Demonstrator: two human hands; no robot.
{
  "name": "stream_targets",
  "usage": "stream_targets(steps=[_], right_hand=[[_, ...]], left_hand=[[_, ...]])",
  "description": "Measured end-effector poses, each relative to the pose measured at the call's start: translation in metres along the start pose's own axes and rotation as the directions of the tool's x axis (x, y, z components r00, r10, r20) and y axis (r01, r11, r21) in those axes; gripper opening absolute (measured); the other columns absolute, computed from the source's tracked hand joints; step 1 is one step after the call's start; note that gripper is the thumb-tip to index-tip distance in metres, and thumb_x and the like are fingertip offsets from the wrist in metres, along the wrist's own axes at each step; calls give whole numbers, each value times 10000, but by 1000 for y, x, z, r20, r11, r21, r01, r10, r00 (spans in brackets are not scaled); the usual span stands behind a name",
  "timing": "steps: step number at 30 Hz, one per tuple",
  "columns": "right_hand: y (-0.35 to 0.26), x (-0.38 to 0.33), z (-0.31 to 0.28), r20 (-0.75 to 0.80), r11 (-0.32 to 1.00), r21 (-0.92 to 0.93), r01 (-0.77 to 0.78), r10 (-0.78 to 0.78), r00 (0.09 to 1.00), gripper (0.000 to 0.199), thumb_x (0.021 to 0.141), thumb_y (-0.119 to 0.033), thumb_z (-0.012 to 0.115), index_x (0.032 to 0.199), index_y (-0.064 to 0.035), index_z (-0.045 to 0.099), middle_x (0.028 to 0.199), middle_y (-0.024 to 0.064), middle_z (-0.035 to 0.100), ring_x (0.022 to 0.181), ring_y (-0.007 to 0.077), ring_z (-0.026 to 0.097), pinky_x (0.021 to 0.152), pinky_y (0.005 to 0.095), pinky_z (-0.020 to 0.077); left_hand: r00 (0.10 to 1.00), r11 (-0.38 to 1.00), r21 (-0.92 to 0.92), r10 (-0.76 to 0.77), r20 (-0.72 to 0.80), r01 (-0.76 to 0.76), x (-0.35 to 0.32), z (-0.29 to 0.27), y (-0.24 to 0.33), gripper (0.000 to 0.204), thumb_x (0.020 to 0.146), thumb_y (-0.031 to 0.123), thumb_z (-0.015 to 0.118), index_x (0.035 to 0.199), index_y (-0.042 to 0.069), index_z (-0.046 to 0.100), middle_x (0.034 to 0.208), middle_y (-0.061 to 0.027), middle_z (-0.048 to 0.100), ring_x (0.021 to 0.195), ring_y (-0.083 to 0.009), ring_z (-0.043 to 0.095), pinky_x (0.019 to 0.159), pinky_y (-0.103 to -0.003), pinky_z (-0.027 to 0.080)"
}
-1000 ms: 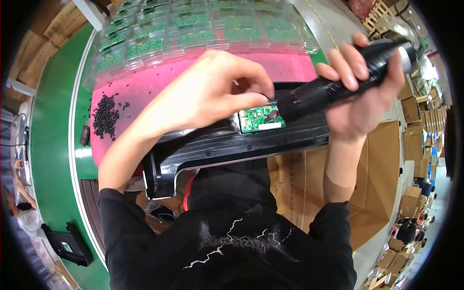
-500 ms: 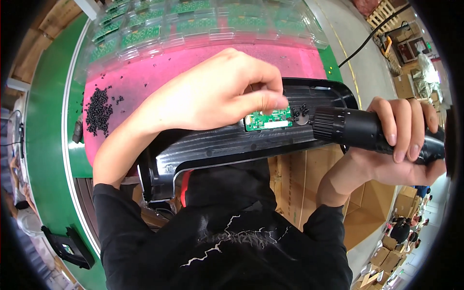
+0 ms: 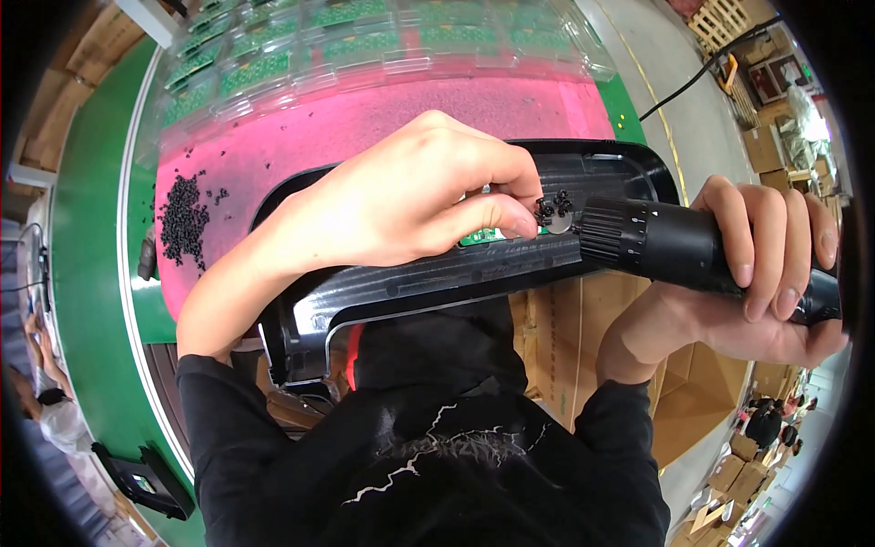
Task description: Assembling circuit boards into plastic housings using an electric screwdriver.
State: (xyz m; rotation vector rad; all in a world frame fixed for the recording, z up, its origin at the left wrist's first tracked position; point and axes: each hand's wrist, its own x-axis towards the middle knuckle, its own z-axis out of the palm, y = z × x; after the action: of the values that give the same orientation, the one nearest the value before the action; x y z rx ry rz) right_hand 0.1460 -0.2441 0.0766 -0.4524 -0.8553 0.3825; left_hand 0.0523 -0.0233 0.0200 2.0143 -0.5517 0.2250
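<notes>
A black plastic housing (image 3: 410, 284) lies across the bench edge in front of me. My left hand (image 3: 424, 187) is over it, thumb and fingertips drawn together at a small cluster of black screws (image 3: 550, 208). Whatever sits between those fingertips is hidden. Under the same hand, a green circuit board (image 3: 480, 238) inside the housing is mostly covered. The screws rest by a grey disc (image 3: 561, 224). My right hand (image 3: 770, 251) is wrapped round a black electric screwdriver (image 3: 652, 242), held sideways with its collar pointing left, close to the screws.
A heap of black screws (image 3: 183, 221) lies on the pink mat (image 3: 273, 137) at left. Clear trays (image 3: 355, 46) of green boards stand at the back. Another black housing (image 3: 144, 481) is at lower left. An open cardboard box (image 3: 693, 401) stands below right.
My left hand has shifted slightly down, covering more of the circuit board, its fingertips now beside the screw cluster. The screwdriver has moved slightly left and stays in my right hand.
</notes>
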Motion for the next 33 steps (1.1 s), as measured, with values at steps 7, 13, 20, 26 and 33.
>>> stream_targets(steps=[7, 13, 20, 26, 33], right_hand=[[9, 0, -2, -9, 999, -37, 8, -8, 1000, 358, 699, -328, 715, 918, -112, 532, 623, -75, 565, 498, 43, 541, 574, 198, 454], [13, 2, -10, 149, 998, 59, 18, -27, 989, 381, 692, -343, 728, 917, -106, 533, 620, -77, 574, 491, 40, 548, 540, 196, 468], [26, -7, -10, 107, 994, -9, 106, -104, 989, 451, 677, -375, 730, 960, -91, 526, 643, -59, 573, 505, 57, 543, 539, 207, 452], [15, -1, -25, 189, 988, -155, 17, 13, 982, 543, 712, -449, 744, 1039, -75, 525, 712, -42, 564, 571, 78, 541, 611, 234, 426], [34, -3, -59, -42, 891, -418, -178, 176, 983, 589, 865, -594, 603, 1028, -30, 562, 668, 4, 531, 537, 113, 453, 564, 271, 355]], left_hand=[[999, 1000, -1, 26, 26, -26, 1, 1, -6, 158, 846, 67, 709, 852, -48, 602, 753, -116, 644, 722, -251, 678, 625, -324, 519], [992, 996, -84, -2, 130, 13, -1, -3, -6, 177, 833, 90, 726, 903, -43, 632, 817, -125, 668, 796, -246, 699, 671, -330, 524], [999, 995, -93, -26, 47, 31, 0, -2, 1, 232, 811, 82, 744, 992, -52, 686, 954, -146, 724, 874, -258, 708, 784, -331, 549], [953, 946, 324, 126, -276, -31, 0, 7, 1, 98, 820, -58, 686, 912, -29, 701, 879, -112, 731, 827, -220, 717, 732, -304, 565], [990, 898, 418, -139, -31, 139, -1, 4, -10, 118, 884, 107, 666, 925, -3, 678, 816, -124, 699, 794, -282, 696, 708, -351, 538]])
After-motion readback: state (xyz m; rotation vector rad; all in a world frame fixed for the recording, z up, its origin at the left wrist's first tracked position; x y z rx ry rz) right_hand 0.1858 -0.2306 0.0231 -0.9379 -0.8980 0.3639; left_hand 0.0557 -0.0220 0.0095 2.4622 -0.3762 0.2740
